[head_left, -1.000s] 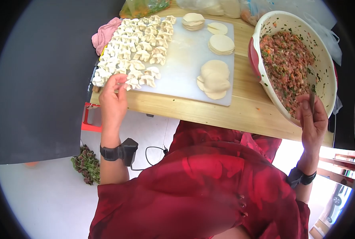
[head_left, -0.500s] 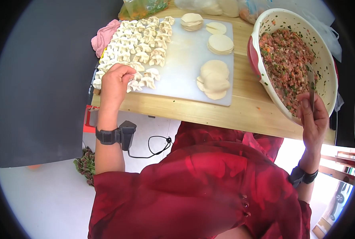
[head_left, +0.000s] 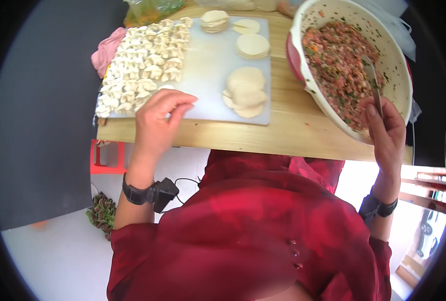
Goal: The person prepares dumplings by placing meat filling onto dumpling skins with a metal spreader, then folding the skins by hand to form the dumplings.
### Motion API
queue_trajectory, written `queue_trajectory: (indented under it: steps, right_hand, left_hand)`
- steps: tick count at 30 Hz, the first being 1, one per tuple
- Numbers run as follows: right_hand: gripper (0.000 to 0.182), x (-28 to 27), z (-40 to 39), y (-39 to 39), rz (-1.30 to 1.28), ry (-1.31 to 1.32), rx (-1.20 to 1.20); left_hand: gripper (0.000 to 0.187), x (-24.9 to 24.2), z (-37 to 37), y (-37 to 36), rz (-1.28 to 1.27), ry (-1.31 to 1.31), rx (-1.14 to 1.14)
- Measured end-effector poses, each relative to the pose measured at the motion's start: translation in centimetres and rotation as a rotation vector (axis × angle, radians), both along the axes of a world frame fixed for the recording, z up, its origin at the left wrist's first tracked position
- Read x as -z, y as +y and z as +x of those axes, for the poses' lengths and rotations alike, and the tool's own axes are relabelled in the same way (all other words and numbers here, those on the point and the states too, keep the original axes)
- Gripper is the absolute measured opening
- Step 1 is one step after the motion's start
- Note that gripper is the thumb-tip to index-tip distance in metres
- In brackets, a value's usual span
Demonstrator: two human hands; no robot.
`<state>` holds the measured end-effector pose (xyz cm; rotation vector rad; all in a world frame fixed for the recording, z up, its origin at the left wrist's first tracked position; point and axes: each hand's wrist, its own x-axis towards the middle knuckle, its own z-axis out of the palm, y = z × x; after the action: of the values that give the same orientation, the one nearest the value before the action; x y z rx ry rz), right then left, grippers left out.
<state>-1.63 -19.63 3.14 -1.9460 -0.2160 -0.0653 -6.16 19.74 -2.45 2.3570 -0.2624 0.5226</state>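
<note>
My left hand (head_left: 162, 115) hovers over the front edge of the white cutting board (head_left: 198, 72). Its fingers are bent forward, with a gap between thumb and index finger and nothing seen in them. Beside and behind it, rows of folded dumplings (head_left: 150, 50) cover the board's left part. Round dough wrappers (head_left: 245, 90) lie in a loose overlapping pile on the right part. At the bowl's near rim, my right hand (head_left: 386, 128) grips a metal spoon (head_left: 373, 83), its far end against the meat filling (head_left: 338, 65) in the large white bowl (head_left: 328, 113).
More wrapper stacks (head_left: 253, 46) sit at the board's back right, one stack (head_left: 214, 21) farther left. A pink cloth (head_left: 106, 52) lies at the board's left. Plastic bags (head_left: 153, 10) stand behind. Below the wooden table (head_left: 283, 135) is a red stool (head_left: 107, 158).
My left hand has moved right, away from the dumplings, and its fingers have parted. My right hand still grips the spoon at the bowl. The whole view has shifted slightly.
</note>
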Motion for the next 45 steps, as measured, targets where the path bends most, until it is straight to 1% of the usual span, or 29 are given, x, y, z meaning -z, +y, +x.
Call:
queue_trajectory:
  steps: [1, 3, 8, 10, 11, 12, 14, 16, 17, 18, 19, 20, 22, 23, 24, 26, 27, 28, 29, 30, 31, 32, 33, 34, 35, 38, 40, 42, 45]
  right_hand:
    - [0.014, -0.2, 0.1, -0.1, -0.021, -0.004, -0.023]
    - [0.017, -0.6, 0.1, -0.5, -0.051, -0.001, -0.068]
    - [0.019, -0.5, 0.5, -1.4, -0.155, -0.058, -0.029]
    - [0.017, -0.7, 0.7, -2.3, -0.332, -0.035, -0.033]
    - [0.015, -0.8, 0.7, -2.3, -0.382, -0.106, -0.036]
    - [0.016, -1.7, 0.9, -2.6, -0.563, -0.098, -0.062]
    - [0.015, -1.0, 1.8, -3.5, -0.643, -0.234, -0.082]
    - [0.016, -1.1, 2.4, -3.8, -0.679, -0.262, -0.062]
    - [0.016, -1.1, 2.9, -3.9, -0.708, -0.296, -0.074]
    - [0.016, -0.9, 3.4, -4.1, -0.709, -0.290, -0.059]
    - [0.016, -0.4, 3.9, -4.2, -0.714, -0.385, -0.028]
    - [0.017, -0.1, 4.4, -4.2, -0.720, -0.481, 0.001]
    - [0.016, 0.5, 4.9, -4.2, -0.787, -0.499, 0.029]
    - [0.016, 0.8, 4.9, -4.1, -0.818, -0.433, -0.013]
    - [0.016, 1.0, 5.0, -4.0, -0.846, -0.367, -0.057]
    - [0.015, 0.9, 4.7, -3.6, -0.893, -0.376, -0.083]
    - [0.013, 0.8, 4.6, -3.5, -0.922, -0.315, -0.164]
    - [0.012, 0.6, 4.5, -3.5, -0.949, -0.252, -0.242]
    - [0.012, 0.4, 4.2, -3.6, -0.950, -0.248, -0.238]
    - [0.012, 0.0, 4.0, -3.6, -0.831, -0.234, -0.278]
    - [0.012, -0.3, 3.9, -3.7, -0.711, -0.220, -0.318]
    - [0.012, -0.6, 4.0, -3.7, -0.711, -0.220, -0.316]
    - [0.013, -0.8, 4.2, -3.6, -0.757, -0.282, -0.282]
    - [0.013, -0.9, 4.4, -3.5, -0.803, -0.344, -0.246]
    - [0.013, -0.7, 4.7, -3.3, -0.802, -0.344, -0.244]
    - [0.014, 0.6, 5.5, -2.5, -0.836, -0.376, -0.113]
    - [0.012, 1.1, 5.4, -2.0, -0.900, -0.277, -0.230]
    - [0.011, 0.8, 5.0, -2.0, -0.858, -0.259, -0.257]
    - [0.011, 0.4, 4.5, -2.4, -0.829, -0.244, -0.301]
  left_hand:
    - [0.016, 0.5, 0.4, -1.2, -0.009, 0.001, 0.019]
    - [0.019, 1.3, 1.1, -3.6, -0.042, -0.017, 0.178]
    - [0.030, 2.0, 3.8, -6.9, 0.037, -0.011, 0.264]
    - [0.029, 2.0, 4.5, -8.0, 0.195, -0.090, 0.311]
    - [0.029, 2.2, 4.7, -8.5, 0.180, -0.099, 0.350]
    - [0.027, 2.3, 4.8, -8.5, 0.193, -0.108, 0.330]
    - [0.026, 2.5, 5.1, -8.7, 0.202, -0.126, 0.338]
    - [0.014, 2.6, 5.4, -8.7, 0.216, -0.179, 0.289]
    - [0.014, 2.6, 5.4, -8.8, 0.214, -0.183, 0.308]
    - [0.011, 2.6, 5.3, -8.8, -0.024, -0.098, 0.291]
    - [0.008, 2.6, 5.2, -8.7, -0.259, -0.008, 0.266]
    - [0.008, 2.5, 5.3, -8.4, -0.258, -0.006, 0.276]
    - [0.009, 2.2, 5.4, -8.0, -1.024, 0.384, 0.165]
    - [0.017, 1.4, 5.0, -8.2, -1.122, 0.487, 0.205]
    - [0.017, 1.0, 4.8, -8.5, -1.122, 0.489, 0.207]
    - [0.026, 0.4, 4.2, -9.4, -1.323, 0.795, 0.269]
    - [0.026, -0.1, 4.1, -10.1, -1.322, 0.798, 0.269]
    - [0.029, -0.7, 4.0, -11.0, -1.376, 0.907, 0.283]
    - [0.033, -1.0, 4.0, -11.7, -1.427, 1.019, 0.297]
    - [0.033, -0.7, 3.9, -12.0, -1.425, 1.023, 0.301]
    - [0.036, -0.3, 3.8, -12.2, -1.335, 0.997, 0.355]
    - [0.039, 0.0, 3.7, -12.4, -1.245, 0.968, 0.405]
    - [0.037, 0.2, 3.6, -12.9, -1.166, 0.943, 0.379]
    - [0.037, 0.6, 3.7, -13.0, -1.165, 0.944, 0.379]
    - [0.037, 1.1, 3.9, -13.1, -1.180, 0.982, 0.365]
    - [0.036, 1.3, 4.0, -13.7, -1.221, 1.036, 0.344]
    - [0.035, 1.0, 4.0, -14.2, -1.252, 1.054, 0.327]
    - [0.035, 0.1, 4.0, -14.7, -1.364, 1.108, 0.327]
    - [0.036, 0.3, 3.9, -15.1, -1.403, 1.115, 0.354]
